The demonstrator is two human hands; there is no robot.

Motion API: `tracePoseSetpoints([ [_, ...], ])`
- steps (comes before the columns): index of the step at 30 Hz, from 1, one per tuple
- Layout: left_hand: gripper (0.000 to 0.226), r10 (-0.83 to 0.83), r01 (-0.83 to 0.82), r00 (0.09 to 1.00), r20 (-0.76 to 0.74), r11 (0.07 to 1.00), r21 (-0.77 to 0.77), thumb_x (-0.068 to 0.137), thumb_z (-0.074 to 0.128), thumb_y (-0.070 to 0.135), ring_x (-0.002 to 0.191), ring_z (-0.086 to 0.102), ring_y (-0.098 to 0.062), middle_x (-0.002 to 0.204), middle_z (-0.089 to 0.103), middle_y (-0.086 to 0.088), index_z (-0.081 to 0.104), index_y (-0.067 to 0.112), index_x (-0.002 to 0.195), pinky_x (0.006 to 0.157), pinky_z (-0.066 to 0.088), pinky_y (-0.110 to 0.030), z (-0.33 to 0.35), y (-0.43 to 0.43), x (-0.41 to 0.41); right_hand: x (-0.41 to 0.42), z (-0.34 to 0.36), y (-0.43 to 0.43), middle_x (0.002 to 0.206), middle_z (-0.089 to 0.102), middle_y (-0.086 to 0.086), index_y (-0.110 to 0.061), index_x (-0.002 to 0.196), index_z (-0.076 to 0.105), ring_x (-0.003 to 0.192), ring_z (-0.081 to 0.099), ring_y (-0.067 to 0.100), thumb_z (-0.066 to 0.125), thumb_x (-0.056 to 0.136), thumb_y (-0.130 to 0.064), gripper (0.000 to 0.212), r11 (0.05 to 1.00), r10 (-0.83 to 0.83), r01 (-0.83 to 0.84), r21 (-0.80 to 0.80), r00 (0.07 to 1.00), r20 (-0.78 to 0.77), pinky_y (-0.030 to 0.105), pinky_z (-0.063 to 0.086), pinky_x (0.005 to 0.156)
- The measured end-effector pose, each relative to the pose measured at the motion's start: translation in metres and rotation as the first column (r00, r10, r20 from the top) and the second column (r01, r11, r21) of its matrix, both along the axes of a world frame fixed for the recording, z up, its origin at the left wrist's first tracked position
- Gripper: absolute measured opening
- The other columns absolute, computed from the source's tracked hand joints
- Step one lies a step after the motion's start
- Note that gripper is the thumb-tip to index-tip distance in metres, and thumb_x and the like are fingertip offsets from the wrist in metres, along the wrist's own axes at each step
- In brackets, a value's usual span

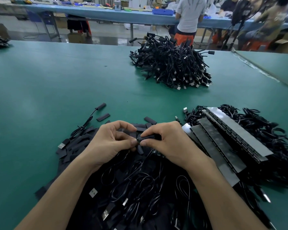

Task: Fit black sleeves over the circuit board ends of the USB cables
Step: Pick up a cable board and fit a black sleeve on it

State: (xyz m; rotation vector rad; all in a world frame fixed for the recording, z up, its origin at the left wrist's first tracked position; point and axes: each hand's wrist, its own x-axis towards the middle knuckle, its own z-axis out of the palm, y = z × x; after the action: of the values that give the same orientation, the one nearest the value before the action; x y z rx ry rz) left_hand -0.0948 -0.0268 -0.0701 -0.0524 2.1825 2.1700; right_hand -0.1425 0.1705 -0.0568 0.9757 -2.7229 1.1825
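My left hand (110,140) and my right hand (166,141) meet at the middle of the view over a heap of loose black sleeves (76,145) and USB cables (140,185). Between the fingertips of both hands is one black sleeve (147,137), lying roughly level. My right thumb and forefinger pinch its right part, and my left thumb and forefinger pinch its left end. A thin black cable (148,155) runs down from under my right hand. The circuit board end is hidden by the fingers and sleeve.
A large pile of sleeved cables (171,63) sits far on the green table (56,80). Rows of cables taped to strips (231,138) lie at the right. One sleeved cable (90,117) and stray sleeves (103,117) lie left of my hands. A person (189,15) stands at a blue bench behind.
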Motion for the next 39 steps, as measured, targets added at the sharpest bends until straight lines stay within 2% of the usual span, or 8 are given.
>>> tracePoseSetpoints([
  [5,0.029,0.001,-0.001,1.0,0.007,1.0,0.024,0.076,0.076,-0.002,0.063,0.068,-0.022,0.072,0.072,-0.02,0.065,0.006,0.101,0.06,0.055,-0.022,0.0,-0.001,-0.001,0.0,-0.002,0.0,0.081,0.075,-0.006,-0.02,0.095,0.079,0.078,0.065,0.005,0.082,0.078,-0.025,0.017,0.999,0.0,0.001,-0.049,1.0,0.022,0.02,0.049,0.074],
  [9,0.038,0.016,-0.016,1.0,0.016,0.998,0.052,0.066,0.079,0.009,0.056,0.064,-0.018,0.068,0.07,-0.018,0.064,0.006,0.1,0.054,0.052,-0.02,0.0,0.001,-0.001,0.003,-0.005,0.0,0.09,0.076,-0.005,-0.016,0.099,0.078,0.082,0.063,-0.004,0.08,0.081,-0.021,0.019,0.994,-0.021,0.027,-0.11,0.999,0.05,0.013,0.046,0.078],
  [16,0.032,0.001,-0.003,1.0,-0.026,0.998,-0.061,0.078,0.077,-0.005,0.067,0.071,-0.023,0.076,0.074,-0.02,0.063,0.009,0.102,0.066,0.057,-0.024,-0.003,0.006,-0.001,0.012,-0.007,0.006,0.105,0.072,0.0,-0.022,0.113,0.073,0.101,0.063,0.014,0.073,0.087,-0.029,0.026,0.996,-0.059,0.058,0.074,0.998,0.014,0.031,0.047,0.092],
  [18,0.031,0.009,-0.011,1.0,-0.024,0.998,-0.063,0.077,0.077,-0.005,0.066,0.071,-0.022,0.076,0.074,-0.02,0.063,0.009,0.101,0.063,0.057,-0.024,-0.002,0.007,-0.001,0.014,-0.008,0.01,0.108,0.071,-0.001,-0.022,0.117,0.071,0.1,0.062,0.012,0.073,0.087,-0.029,0.03,0.993,-0.067,0.067,0.096,0.998,-0.005,0.028,0.046,0.092],
  [21,0.032,0.034,-0.036,0.999,-0.024,0.997,-0.063,0.075,0.079,-0.003,0.065,0.072,-0.02,0.077,0.075,-0.019,0.063,0.009,0.1,0.061,0.056,-0.024,0.0,0.007,0.0,0.017,-0.009,0.012,0.102,0.071,-0.003,-0.02,0.112,0.071,0.087,0.055,0.002,0.077,0.083,-0.023,0.03,0.996,-0.082,0.083,0.035,0.996,-0.026,0.01,0.038,0.079],
  [28,0.029,0.044,-0.046,0.999,-0.028,0.996,-0.072,0.075,0.08,-0.002,0.065,0.072,-0.019,0.075,0.075,-0.016,0.065,0.01,0.096,0.061,0.055,-0.021,-0.003,0.007,-0.002,0.017,-0.014,0.011,0.089,0.072,0.003,-0.014,0.106,0.077,0.083,0.063,0.014,0.079,0.082,-0.019,0.025,0.994,-0.106,0.104,-0.029,0.989,-0.106,0.011,0.038,0.076],
  [34,0.027,0.021,-0.026,0.999,-0.04,0.994,-0.106,0.077,0.08,-0.003,0.064,0.071,-0.018,0.075,0.075,-0.016,0.065,0.012,0.094,0.062,0.055,-0.021,-0.006,0.007,-0.002,0.017,-0.016,0.01,0.085,0.072,0.009,-0.011,0.103,0.078,0.081,0.065,0.023,0.077,0.083,-0.016,0.02,0.996,-0.085,0.082,-0.032,0.989,-0.121,0.03,0.047,0.078],
  [39,0.025,0.022,-0.029,0.998,-0.055,0.99,-0.14,0.076,0.081,-0.001,0.065,0.071,-0.019,0.074,0.075,-0.015,0.066,0.014,0.089,0.063,0.055,-0.021,-0.007,0.006,-0.002,0.017,-0.017,0.009,0.086,0.071,0.01,-0.008,0.103,0.077,0.082,0.064,0.025,0.076,0.084,-0.014,0.02,0.997,-0.071,0.066,-0.043,0.988,-0.135,0.031,0.048,0.078],
])
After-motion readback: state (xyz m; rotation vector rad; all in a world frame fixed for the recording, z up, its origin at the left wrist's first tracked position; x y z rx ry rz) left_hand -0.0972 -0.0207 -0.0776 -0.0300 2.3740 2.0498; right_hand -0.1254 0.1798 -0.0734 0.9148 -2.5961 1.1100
